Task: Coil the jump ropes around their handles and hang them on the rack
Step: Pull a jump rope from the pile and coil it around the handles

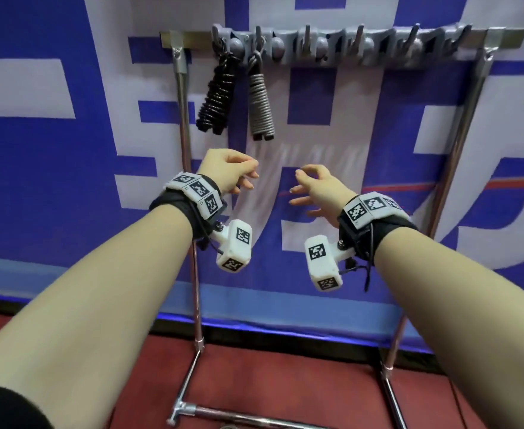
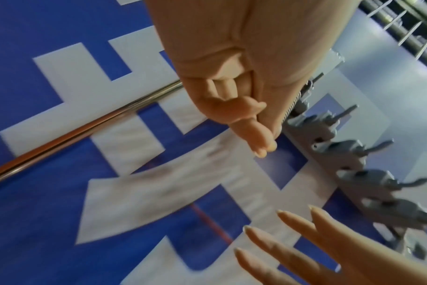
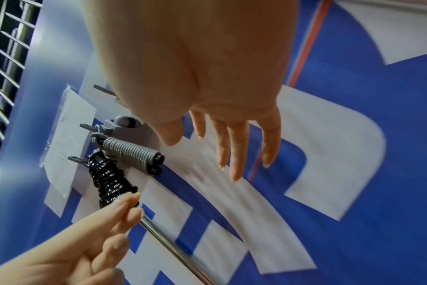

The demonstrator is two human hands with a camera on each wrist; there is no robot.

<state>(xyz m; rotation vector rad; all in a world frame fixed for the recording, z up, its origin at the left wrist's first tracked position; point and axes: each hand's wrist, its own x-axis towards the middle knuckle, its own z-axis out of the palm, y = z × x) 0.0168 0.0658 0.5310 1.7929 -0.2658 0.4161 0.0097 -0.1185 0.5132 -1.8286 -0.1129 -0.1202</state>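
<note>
Both bare forearms reach up from the lower corners toward the middle of the head view, where the left hand (image 1: pixel 228 174) hangs with fingers loosely curled and the right hand (image 1: pixel 319 188) spreads its fingers, both empty and a little apart.

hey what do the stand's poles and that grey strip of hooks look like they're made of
Poles: probably polished metal, chrome-like; they show bright mirror streaks. Hook strip: likely moulded plastic, matte grey, with no glint and rounded cast shapes, though painted metal can't be ruled out.
</note>
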